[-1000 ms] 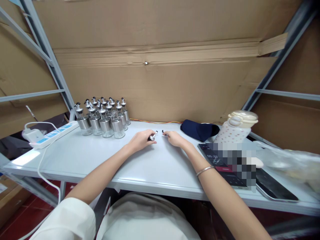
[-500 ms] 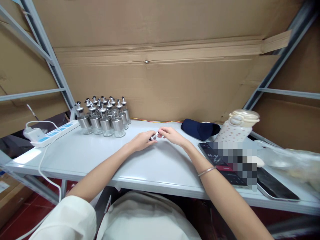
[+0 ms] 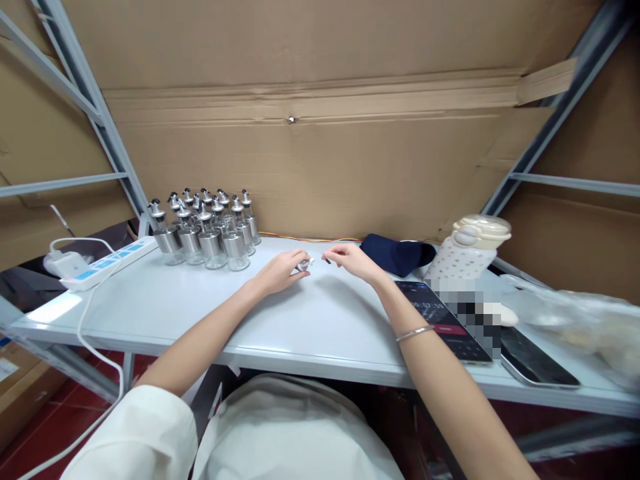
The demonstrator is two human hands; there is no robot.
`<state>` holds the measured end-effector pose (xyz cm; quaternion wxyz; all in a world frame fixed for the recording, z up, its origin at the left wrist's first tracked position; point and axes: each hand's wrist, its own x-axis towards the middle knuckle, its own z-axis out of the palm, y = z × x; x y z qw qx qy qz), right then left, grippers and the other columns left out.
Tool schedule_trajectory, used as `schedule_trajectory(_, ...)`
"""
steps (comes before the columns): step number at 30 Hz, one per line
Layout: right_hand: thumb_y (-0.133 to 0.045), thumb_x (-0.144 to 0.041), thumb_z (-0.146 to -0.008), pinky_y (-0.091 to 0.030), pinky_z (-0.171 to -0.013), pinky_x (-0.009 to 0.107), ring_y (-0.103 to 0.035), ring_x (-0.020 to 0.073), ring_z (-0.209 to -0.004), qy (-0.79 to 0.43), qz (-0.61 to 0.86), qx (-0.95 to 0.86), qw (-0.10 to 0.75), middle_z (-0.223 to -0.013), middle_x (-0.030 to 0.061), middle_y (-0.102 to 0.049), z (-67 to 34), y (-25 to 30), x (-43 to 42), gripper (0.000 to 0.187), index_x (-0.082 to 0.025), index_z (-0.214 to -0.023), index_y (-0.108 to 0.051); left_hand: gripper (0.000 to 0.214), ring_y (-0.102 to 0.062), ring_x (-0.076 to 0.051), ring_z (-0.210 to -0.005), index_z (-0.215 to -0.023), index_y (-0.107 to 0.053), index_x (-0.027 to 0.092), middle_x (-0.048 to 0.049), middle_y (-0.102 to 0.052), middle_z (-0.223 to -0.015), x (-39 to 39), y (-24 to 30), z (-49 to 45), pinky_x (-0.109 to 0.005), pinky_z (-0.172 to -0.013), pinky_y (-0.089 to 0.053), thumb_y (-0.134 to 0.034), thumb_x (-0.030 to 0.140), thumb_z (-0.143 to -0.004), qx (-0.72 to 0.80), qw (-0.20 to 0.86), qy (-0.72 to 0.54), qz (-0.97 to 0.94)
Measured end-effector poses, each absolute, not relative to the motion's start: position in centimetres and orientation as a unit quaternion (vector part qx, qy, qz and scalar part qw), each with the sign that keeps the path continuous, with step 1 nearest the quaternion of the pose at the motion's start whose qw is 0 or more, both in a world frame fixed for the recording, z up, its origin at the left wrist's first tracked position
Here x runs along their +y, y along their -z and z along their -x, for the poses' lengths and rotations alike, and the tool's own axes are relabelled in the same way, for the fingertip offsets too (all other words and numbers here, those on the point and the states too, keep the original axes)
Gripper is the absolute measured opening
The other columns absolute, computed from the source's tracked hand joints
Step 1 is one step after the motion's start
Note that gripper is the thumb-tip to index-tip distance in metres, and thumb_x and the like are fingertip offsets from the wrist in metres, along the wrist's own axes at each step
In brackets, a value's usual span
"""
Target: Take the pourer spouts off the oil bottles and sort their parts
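Note:
My left hand (image 3: 281, 271) is closed around a small silver pourer spout (image 3: 304, 265), held just over the table; the fingers cover much of it. A short gap to the right, my right hand (image 3: 353, 261) pinches a small dark piece (image 3: 327, 261) between thumb and fingertips. The spout and the dark piece are apart. Beyond my left hand stand several glass oil bottles (image 3: 212, 247) with steel sleeves, most topped with silver pourers and black flaps. The front right bottle (image 3: 235, 250) shows no pourer on its neck.
A white power strip (image 3: 113, 263) with a plugged-in charger lies at the left. On the right are a dark blue cap (image 3: 397, 255), a cream tumbler (image 3: 465, 250), a phone showing a timer (image 3: 440, 313), another dark-screened device (image 3: 537, 357) and a clear plastic bag (image 3: 580, 320).
My hands have drawn apart, opening a gap between the spout in the left and the dark piece in the right. The view has shifted slightly.

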<state>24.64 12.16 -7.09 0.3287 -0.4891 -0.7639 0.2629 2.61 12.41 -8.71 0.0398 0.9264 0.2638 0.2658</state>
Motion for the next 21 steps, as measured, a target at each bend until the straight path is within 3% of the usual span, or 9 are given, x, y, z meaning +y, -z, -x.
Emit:
schedule_trajectory(7, -0.055, -0.027, -0.076, -0.041, -0.057, 0.022, -0.055, 0.0113, -0.055, -0.240, 0.536, -0.770, 0.249, -0.059, 0.0007, -0.063, -25.9, 7.7, 12.2, 0.013, -0.016, -0.075, -0.062, 0.026, -0.057, -0.018, -0.087, -0.109, -0.052, 0.016, -0.0080, -0.060, -0.102, 12.4, 8.7, -2.5, -0.029, -0.081, -0.043, -0.049, 0.030, -0.088, 0.286, 0.055, -0.250, -0.924)
schedule_trajectory(11, -0.061, -0.018, -0.069, -0.041, -0.058, 0.022, -0.057, 0.0119, -0.057, -0.218, 0.549, -0.781, 0.202, -0.060, 0.0000, -0.066, -26.1, 8.4, 12.7, 0.004, -0.016, -0.071, -0.065, 0.028, -0.057, -0.018, -0.090, -0.111, -0.052, 0.017, -0.0074, -0.059, -0.104, 12.5, 8.8, -2.4, -0.029, -0.083, -0.043, -0.049, 0.031, -0.087, 0.286, 0.056, -0.252, -0.923)
schedule_trajectory(16, -0.064, -0.012, -0.061, -0.042, -0.057, 0.021, -0.058, 0.0131, -0.060, -0.217, 0.549, -0.793, 0.151, -0.062, -0.0003, -0.067, -26.1, 8.7, 12.9, 0.011, -0.017, -0.069, -0.070, 0.027, -0.058, -0.018, -0.092, -0.111, -0.053, 0.018, -0.0074, -0.057, -0.107, 12.8, 9.0, -2.3, -0.028, -0.085, -0.043, -0.049, 0.031, -0.088, 0.280, 0.046, -0.253, -0.925)
schedule_trajectory(21, -0.058, -0.021, -0.071, -0.040, -0.056, 0.022, -0.057, 0.0130, -0.059, -0.193, 0.557, -0.794, 0.147, -0.066, 0.0020, -0.068, -26.0, 8.0, 12.5, 0.015, -0.015, -0.078, -0.071, 0.035, -0.058, -0.018, -0.094, -0.114, -0.049, 0.018, -0.0069, -0.059, -0.107, 13.3, 9.3, -2.2, -0.029, -0.085, -0.043, -0.059, 0.028, -0.082, 0.297, 0.080, -0.242, -0.920)
